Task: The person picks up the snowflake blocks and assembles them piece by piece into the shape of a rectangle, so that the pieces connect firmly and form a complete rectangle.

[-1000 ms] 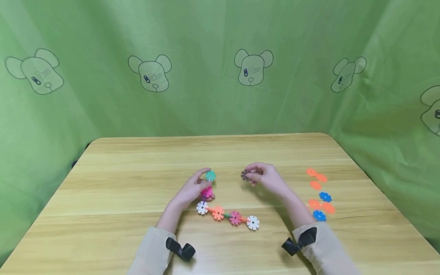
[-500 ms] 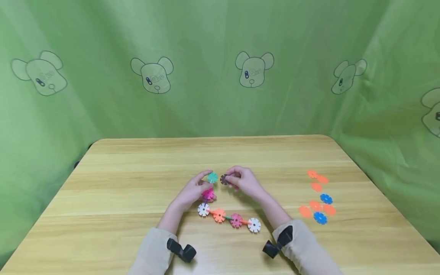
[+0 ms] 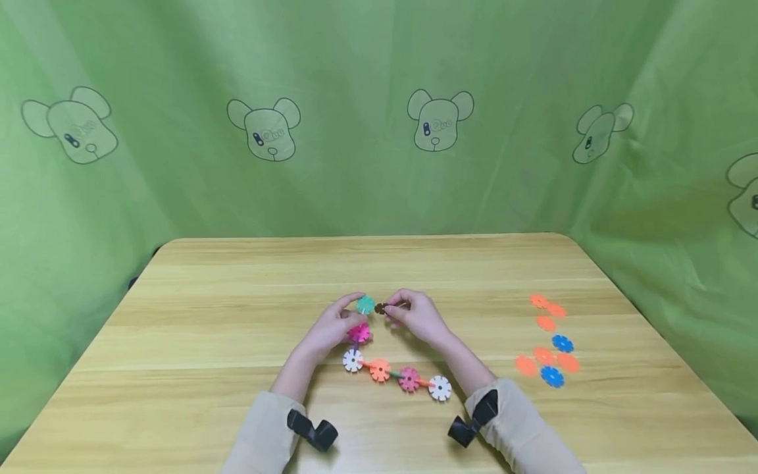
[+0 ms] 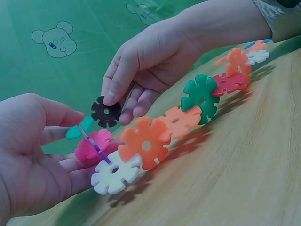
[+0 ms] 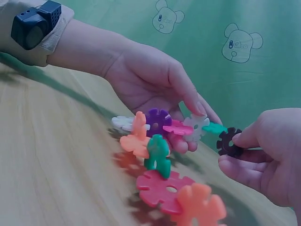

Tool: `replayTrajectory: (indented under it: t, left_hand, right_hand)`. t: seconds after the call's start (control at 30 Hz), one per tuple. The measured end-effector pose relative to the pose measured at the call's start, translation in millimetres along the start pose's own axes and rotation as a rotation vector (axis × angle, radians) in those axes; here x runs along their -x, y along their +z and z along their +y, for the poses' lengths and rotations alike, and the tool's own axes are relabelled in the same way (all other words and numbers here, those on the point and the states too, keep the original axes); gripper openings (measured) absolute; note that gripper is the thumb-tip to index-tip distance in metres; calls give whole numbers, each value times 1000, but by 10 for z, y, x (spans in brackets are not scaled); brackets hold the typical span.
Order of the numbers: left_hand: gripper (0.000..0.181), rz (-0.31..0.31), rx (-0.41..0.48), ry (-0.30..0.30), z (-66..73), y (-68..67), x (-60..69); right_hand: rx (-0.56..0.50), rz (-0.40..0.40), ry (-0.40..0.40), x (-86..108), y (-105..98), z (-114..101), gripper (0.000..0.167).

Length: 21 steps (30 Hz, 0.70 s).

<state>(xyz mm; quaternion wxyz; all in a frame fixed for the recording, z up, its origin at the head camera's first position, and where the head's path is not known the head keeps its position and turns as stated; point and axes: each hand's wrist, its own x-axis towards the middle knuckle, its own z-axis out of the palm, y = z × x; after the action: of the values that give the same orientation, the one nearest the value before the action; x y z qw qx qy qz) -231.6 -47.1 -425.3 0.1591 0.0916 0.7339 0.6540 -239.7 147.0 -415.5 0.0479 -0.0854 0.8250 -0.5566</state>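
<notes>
Pinching a dark brown disc (image 3: 381, 308) at frame center, just below the middle: right hand (image 3: 417, 318), thumb and finger narrow on its rim. Brown disc's left edge is right up against the green disc (image 3: 365, 305); can't tell if the slots are joined. Green disc tops a chain (image 3: 380, 370) of notched discs, which drops to a white corner disc (image 3: 353, 361), then runs right to a white end disc (image 3: 440, 388), lower center. Left hand (image 3: 328, 332) holds the chain's upper part, thumb and index finger closed near the green disc, other fingers behind the pink disc (image 3: 359, 333). End disc sits near the right forearm, little room there. Wide strip of wood between that forearm and 8 loose discs (image 3: 543, 356) at right of frame, 6 orange and 2 blue, some overlapping, all inside the tabletop's (image 3: 237, 283) slanting right edge. Lots of wood between hands and far edge, mid-frame. Green curtain (image 3: 355, 52) fills the upper half.
</notes>
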Motion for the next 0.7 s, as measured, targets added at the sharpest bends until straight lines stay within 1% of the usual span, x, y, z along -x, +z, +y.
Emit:
replayTrajectory:
  t: [0.33, 0.5, 0.7]
  left_hand:
    - [56, -7, 23, 13, -1, -3, 11]
    - [57, -13, 15, 10, -4, -3, 13]
    - [57, -18, 0, -6, 13, -4, 10]
  right_hand:
    - [-63, -6, -8, 7, 4, 16, 11]
    - [-86, -6, -20, 20, 12, 6, 11]
    - [-61, -15, -59, 23, 17, 8, 12]
